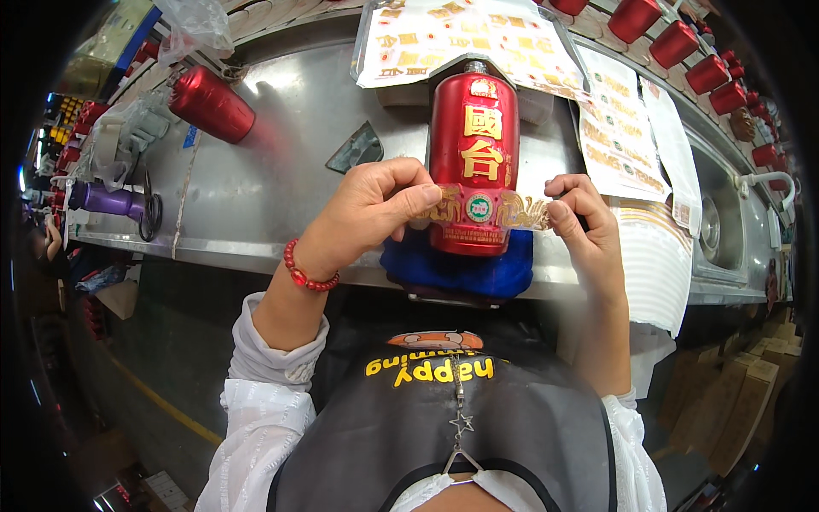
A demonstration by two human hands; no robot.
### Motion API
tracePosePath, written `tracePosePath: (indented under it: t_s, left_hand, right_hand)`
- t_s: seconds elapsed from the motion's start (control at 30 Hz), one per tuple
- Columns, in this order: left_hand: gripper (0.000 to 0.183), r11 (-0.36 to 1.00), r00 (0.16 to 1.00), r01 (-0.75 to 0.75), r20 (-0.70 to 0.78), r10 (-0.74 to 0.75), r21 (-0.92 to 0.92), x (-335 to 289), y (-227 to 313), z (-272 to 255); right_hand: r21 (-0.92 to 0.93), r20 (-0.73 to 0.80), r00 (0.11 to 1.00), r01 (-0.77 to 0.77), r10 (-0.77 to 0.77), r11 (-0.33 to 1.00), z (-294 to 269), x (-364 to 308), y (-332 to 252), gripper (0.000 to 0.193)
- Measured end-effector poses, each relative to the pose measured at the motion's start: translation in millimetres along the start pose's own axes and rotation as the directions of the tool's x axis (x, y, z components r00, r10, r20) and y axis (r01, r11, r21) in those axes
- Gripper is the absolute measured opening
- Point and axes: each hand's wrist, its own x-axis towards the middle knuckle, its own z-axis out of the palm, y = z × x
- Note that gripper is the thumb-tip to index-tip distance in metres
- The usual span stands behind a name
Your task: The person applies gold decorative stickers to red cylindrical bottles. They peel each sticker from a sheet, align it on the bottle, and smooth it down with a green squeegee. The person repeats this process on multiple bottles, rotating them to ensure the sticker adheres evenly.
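Note:
A glossy red bottle [448, 111] with large gold characters lies on its back at the bench edge, its neck pointing away from me. Its base end rests over a folded blue cloth [409, 269]. Across the lower part of the bottle stretches a clear decal strip [479, 207] with gold patterns and a green round emblem. My left hand [363, 205] pinches the strip's left end between thumb and forefinger. At the other end, my right hand [589, 226] grips it the same way, fingers curled. The strip's middle lies against the bottle; whether it sticks there I cannot tell.
Beyond the bottle leans a sheet of gold decals [465, 34]; more decal sheets [618, 128] lie at right, near a sink [708, 226]. Another red bottle [212, 104] and a purple flask [107, 201] stand left. A dark flat piece [354, 149] lies beside my left hand.

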Motion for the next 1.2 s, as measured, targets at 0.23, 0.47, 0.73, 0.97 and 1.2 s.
tracePosePath:
  t_s: [0.23,0.47,0.73,0.97,1.2]
  left_hand:
    - [0.024,1.000,1.000,0.005,-0.014,-0.005,0.023,-0.1,0.4,0.3]
    - [0.026,0.990,1.000,0.006,-0.010,-0.005,0.143,-0.2,1.2,-1.0]
    - [0.046,0.850,0.848,-0.292,-0.292,0.442,0.440,0.2,-20.4,18.6]
    - [0.073,0.919,0.877,-0.359,-0.280,0.392,0.162,4.4,-39.5,35.3]
    - [0.081,0.891,0.861,-0.402,-0.245,0.446,0.209,6.7,-48.4,34.7]
  right_hand:
    - [0.020,0.014,1.000,-0.018,0.018,1.000,1.1,-0.2,2.3,0.028]
    - [-0.068,0.071,0.996,0.064,-0.059,0.996,1.5,3.4,15.3,0.015]
    - [-0.410,0.031,0.959,0.268,-0.280,0.872,25.6,-22.8,-10.4,0.049]
    - [-0.329,0.068,0.933,0.354,-0.352,0.875,38.2,-27.9,-9.1,0.053]
    - [-0.383,0.124,0.886,0.458,-0.446,0.803,38.2,-35.7,-2.2,0.051]
